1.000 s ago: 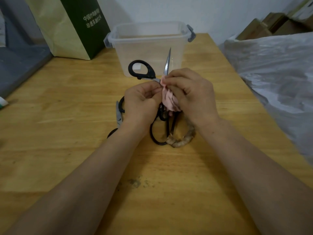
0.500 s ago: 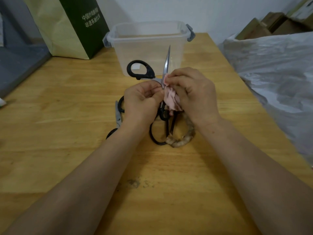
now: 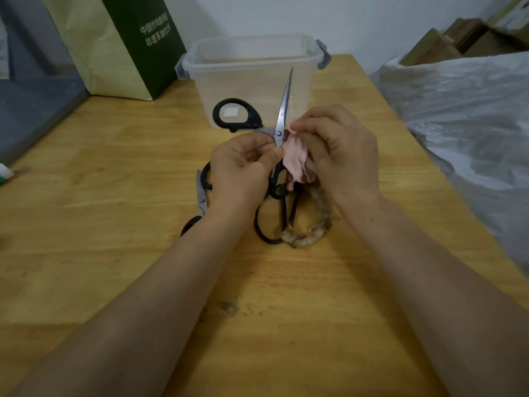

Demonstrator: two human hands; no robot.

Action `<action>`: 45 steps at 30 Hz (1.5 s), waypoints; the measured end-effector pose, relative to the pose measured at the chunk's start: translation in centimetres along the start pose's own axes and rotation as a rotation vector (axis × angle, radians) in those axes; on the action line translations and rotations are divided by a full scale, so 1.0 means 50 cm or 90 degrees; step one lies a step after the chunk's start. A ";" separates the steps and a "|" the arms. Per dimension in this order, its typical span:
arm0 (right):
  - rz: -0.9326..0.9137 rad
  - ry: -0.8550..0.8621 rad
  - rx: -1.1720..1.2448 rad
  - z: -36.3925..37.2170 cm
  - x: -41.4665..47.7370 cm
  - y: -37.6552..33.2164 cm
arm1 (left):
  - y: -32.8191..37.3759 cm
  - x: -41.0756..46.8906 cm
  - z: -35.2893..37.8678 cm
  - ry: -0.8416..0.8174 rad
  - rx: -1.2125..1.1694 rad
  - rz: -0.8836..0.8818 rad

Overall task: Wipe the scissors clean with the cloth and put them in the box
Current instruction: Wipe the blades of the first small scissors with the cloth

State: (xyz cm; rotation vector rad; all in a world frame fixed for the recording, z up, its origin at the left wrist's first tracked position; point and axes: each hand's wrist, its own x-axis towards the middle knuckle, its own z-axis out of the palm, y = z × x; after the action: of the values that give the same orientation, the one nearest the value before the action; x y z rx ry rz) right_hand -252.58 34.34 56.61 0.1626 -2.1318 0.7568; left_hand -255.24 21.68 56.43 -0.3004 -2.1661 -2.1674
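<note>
We held the scissors [image 3: 282, 110] above the counter [image 3: 114, 239], just in front of the box [image 3: 229, 78]. Our left hand [image 3: 240, 167] pinched them near the pivot, and our right hand [image 3: 340, 150] pinched the pink cloth [image 3: 296, 161] against the blade's base. The bare point aimed upward. We judged that a careless stroke along that edge could cut a finger, or that the light pinch could drop them onto the other scissors [image 3: 274, 216] below.

Left hand [image 3: 237, 170] fingers curled, pinching; right hand [image 3: 343, 150] likewise; forearms converge forward
</note>
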 end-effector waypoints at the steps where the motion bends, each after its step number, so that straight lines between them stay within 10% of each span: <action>1: -0.013 -0.001 0.012 0.002 -0.002 -0.005 | 0.001 -0.001 0.000 -0.007 0.007 0.008; 10: 0.103 0.016 -0.044 -0.010 0.008 0.003 | -0.002 -0.004 0.005 0.007 0.019 0.015; 45: -0.119 -0.038 -0.019 0.000 0.002 0.005 | -0.004 -0.005 -0.006 -0.009 0.011 0.042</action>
State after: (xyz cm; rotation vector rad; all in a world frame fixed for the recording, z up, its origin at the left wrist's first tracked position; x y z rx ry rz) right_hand -252.75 34.55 56.55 0.3681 -2.1476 0.6165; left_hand -255.05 21.35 56.18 -0.3816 -2.1486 -2.1183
